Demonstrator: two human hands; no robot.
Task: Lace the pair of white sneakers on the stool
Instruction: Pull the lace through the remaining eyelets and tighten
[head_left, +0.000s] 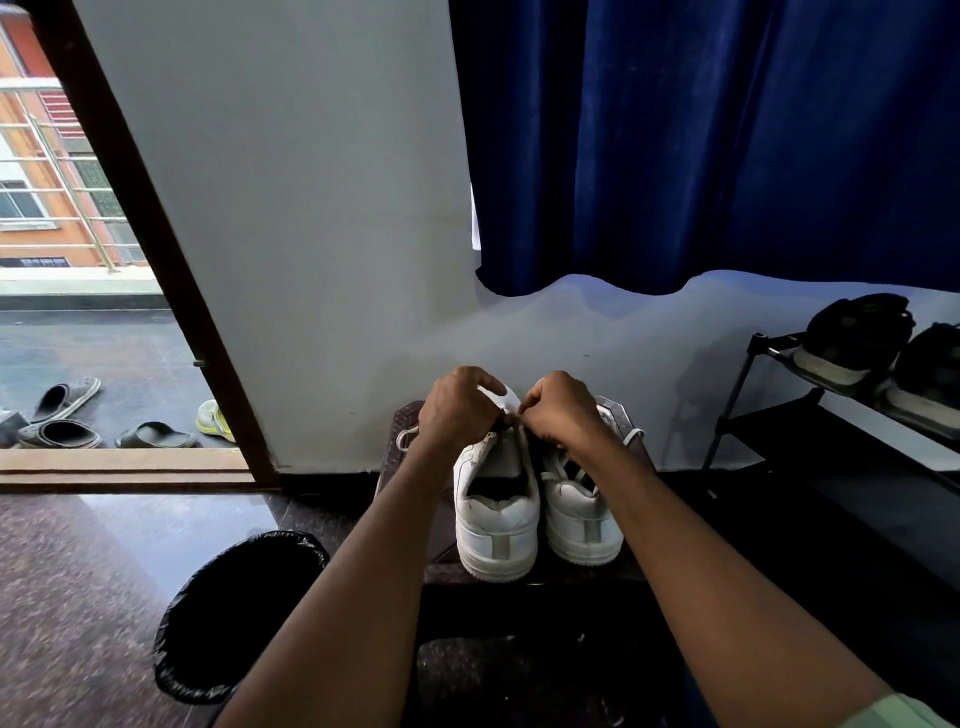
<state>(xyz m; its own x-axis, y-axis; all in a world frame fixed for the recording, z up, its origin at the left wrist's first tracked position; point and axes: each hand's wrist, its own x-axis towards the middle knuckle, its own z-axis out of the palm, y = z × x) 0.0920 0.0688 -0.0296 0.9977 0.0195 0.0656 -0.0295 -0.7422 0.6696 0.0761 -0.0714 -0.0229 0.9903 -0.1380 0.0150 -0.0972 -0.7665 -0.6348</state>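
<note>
Dark stool (439, 569) against the wall, white sneakers (497, 512) side by side on it, heels toward camera. Left hand (457, 410) and right hand (558, 410) above left sneaker, fingers pinching white lace (501, 397).

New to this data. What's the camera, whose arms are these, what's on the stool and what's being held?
There is no robot here: a person wears one wide-angle camera on the head, looking forward and down, so the two bare arms are their own. A dark stool against the wall carries a pair of white sneakers, heels toward the camera. The left hand and right hand meet over the left sneaker, each pinching a white lace near its front. The right sneaker already shows crossed laces. A black-lined bin stands on the floor beside the stool.
</note>
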